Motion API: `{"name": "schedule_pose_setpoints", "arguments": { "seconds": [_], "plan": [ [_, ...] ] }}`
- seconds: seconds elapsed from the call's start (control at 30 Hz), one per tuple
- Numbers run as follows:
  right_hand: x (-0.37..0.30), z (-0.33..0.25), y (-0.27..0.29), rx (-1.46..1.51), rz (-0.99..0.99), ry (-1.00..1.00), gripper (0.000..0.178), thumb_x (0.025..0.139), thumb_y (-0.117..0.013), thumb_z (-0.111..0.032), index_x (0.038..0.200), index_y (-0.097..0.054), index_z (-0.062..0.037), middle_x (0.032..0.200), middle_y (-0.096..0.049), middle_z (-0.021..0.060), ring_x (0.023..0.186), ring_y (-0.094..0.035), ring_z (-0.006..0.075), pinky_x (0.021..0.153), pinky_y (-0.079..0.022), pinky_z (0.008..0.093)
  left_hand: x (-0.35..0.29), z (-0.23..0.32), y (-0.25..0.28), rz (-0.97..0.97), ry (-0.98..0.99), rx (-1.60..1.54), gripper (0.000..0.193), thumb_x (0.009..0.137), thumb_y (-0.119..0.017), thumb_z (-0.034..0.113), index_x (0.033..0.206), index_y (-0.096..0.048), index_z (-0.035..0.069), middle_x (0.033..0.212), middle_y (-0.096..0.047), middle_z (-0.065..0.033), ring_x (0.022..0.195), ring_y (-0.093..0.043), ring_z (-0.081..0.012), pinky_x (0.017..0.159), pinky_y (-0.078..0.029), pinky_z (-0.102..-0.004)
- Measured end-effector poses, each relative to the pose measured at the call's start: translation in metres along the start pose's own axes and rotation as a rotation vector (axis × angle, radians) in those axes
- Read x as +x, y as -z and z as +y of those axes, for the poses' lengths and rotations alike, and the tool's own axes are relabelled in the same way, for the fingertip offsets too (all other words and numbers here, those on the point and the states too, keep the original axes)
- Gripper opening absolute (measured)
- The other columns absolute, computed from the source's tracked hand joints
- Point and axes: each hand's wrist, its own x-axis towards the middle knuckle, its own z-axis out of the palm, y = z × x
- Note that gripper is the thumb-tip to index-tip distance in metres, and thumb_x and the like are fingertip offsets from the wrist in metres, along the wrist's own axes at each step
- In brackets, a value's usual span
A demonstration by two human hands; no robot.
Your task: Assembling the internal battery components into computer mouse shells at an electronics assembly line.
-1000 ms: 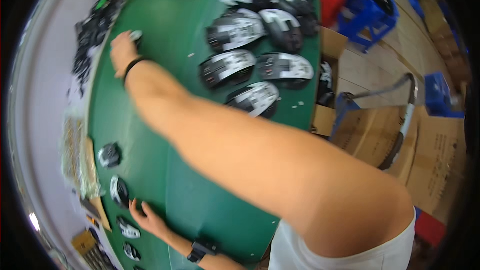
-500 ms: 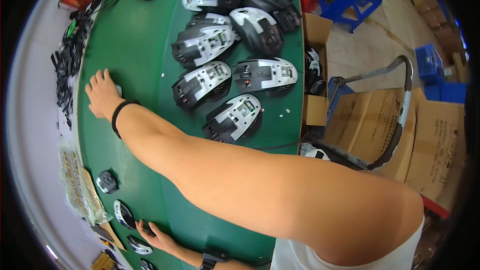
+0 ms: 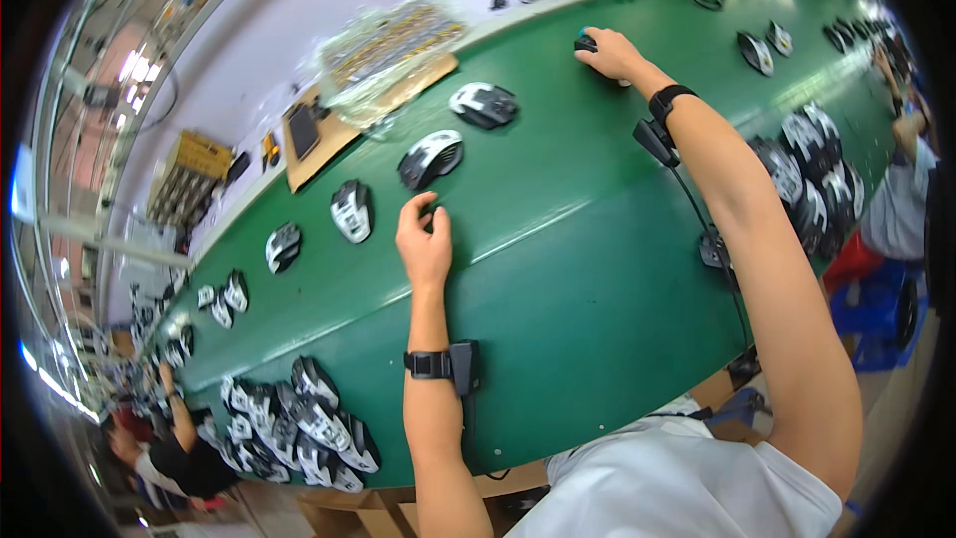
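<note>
My right hand reaches to the far side of the green table. Its fingers are closed over a computer mouse, of which only a dark end and a bit of pale edge show. My left hand is raised nearer to me with curled fingers. Something small and dark shows between its thumb and fingers, too hidden to name. Just beyond it lies a white-and-black mouse. Another mouse rests farther off, and a third sits to the left.
Mouse piles stand at the near left and at the right. Clear plastic wrap and a dark phone-shaped slab line the far edge. Cables hang from both wrist devices. Other people work at both ends of the table.
My view has swung left, bringing more of the table into sight. My right hand's spread fingers have closed over the mouse. My left hand's fingers have curled.
</note>
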Motion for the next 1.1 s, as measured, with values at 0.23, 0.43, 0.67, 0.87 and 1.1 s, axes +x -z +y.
{"name": "schedule_pose_setpoints", "arguments": {
  "seconds": [0.23,0.43,0.67,0.87,1.1],
  "plan": [
    [-0.003,-0.168,-0.01,0.087,-0.129,0.589,0.056,0.078,-0.067,-0.035,0.126,-0.052,-0.0098,0.109,-0.057,0.0222,0.102,-0.056,0.0376,0.089,-0.046,0.0434,-0.005,0.004,0.003,0.078,-0.051,-0.016,0.021,0.081,-0.059,0.007,0.1,-0.061,-0.001,0.098,-0.062,-0.0125,0.089,-0.062,-0.0228,0.077,-0.051,-0.0316],
    [-0.022,-0.204,-0.007,-0.108,-0.389,0.317,0.092,0.057,-0.082,-0.037,0.137,-0.042,-0.0148,0.125,-0.05,0.0209,0.111,-0.055,0.0362,0.092,-0.048,0.0433,-0.005,0.005,0.0,0.072,-0.06,-0.023,0.02,0.079,-0.06,0.007,0.097,-0.061,0.0,0.097,-0.061,-0.0127,0.088,-0.061,-0.0238,0.075,-0.052,-0.0318],
    [-0.025,-0.183,0.0,-0.027,-0.376,0.241,0.096,0.055,-0.082,-0.037,0.139,-0.039,-0.016,0.126,-0.049,0.0206,0.108,-0.057,0.0365,0.09,-0.049,0.0416,-0.003,0.006,-0.003,0.073,-0.07,-0.06,0.019,0.079,-0.059,0.006,0.097,-0.059,0.0,0.097,-0.061,-0.0123,0.087,-0.061,-0.0238,0.074,-0.051,-0.0317],
    [-0.033,-0.161,-0.001,0.042,-0.474,0.482,0.099,0.061,-0.072,-0.06,0.137,-0.041,-0.0042,0.123,-0.054,0.0281,0.114,-0.055,0.0355,0.095,-0.045,0.0417,-0.004,0.011,-0.001,0.044,-0.184,0.125,0.021,0.079,-0.06,0.007,0.099,-0.059,-0.001,0.097,-0.062,-0.0134,0.089,-0.062,-0.0248,0.076,-0.051,-0.0342],
    [-0.015,-0.154,-0.028,0.6,-0.37,-0.12,0.081,0.08,-0.056,-0.059,0.125,-0.049,0.0076,0.112,-0.06,0.0193,0.086,-0.063,0.0278,0.068,-0.05,0.0493,-0.006,0.004,-0.013,0.008,-0.29,0.242,0.025,0.078,-0.06,0.011,0.101,-0.059,0.002,0.095,-0.062,-0.0124,0.085,-0.059,-0.0275,0.076,-0.048,-0.0354]
  ]
}}
